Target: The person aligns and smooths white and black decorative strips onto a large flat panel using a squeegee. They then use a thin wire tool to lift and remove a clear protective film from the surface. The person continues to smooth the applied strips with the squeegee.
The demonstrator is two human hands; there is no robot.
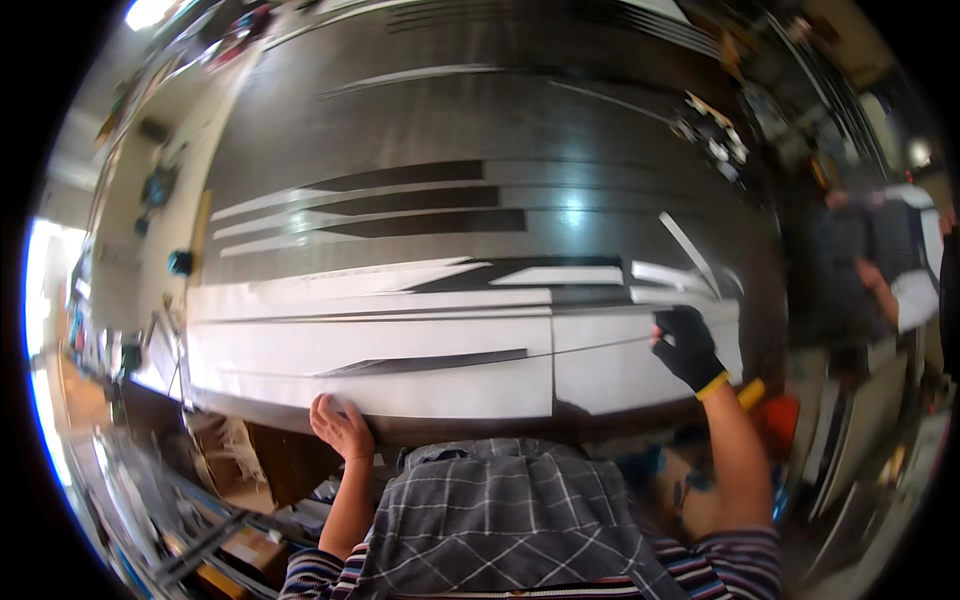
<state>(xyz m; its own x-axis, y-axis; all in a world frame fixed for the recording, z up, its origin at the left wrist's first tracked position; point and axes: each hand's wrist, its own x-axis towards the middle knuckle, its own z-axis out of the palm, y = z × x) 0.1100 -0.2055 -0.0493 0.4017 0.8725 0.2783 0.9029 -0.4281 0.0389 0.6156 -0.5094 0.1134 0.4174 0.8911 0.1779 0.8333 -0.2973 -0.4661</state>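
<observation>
A large dark metal sheet (480, 120) lies on a worktable, with white paper or film strips (400, 350) covering its near part. My left hand (340, 428), bare, presses flat on the near edge of the white covering, fingers spread. My right hand (688, 345), in a black glove with a yellow cuff, is closed around a thin tool or strip end (662, 322) at the right side of the white covering. A thin line (590, 346) runs from that hand leftward across the white area.
A person in a white top (905, 270) stands at the far right beside the table. Cluttered shelves and boxes (220, 470) sit below left. Small loose parts (715, 125) lie at the sheet's far right. An orange object (778, 420) is low on the right.
</observation>
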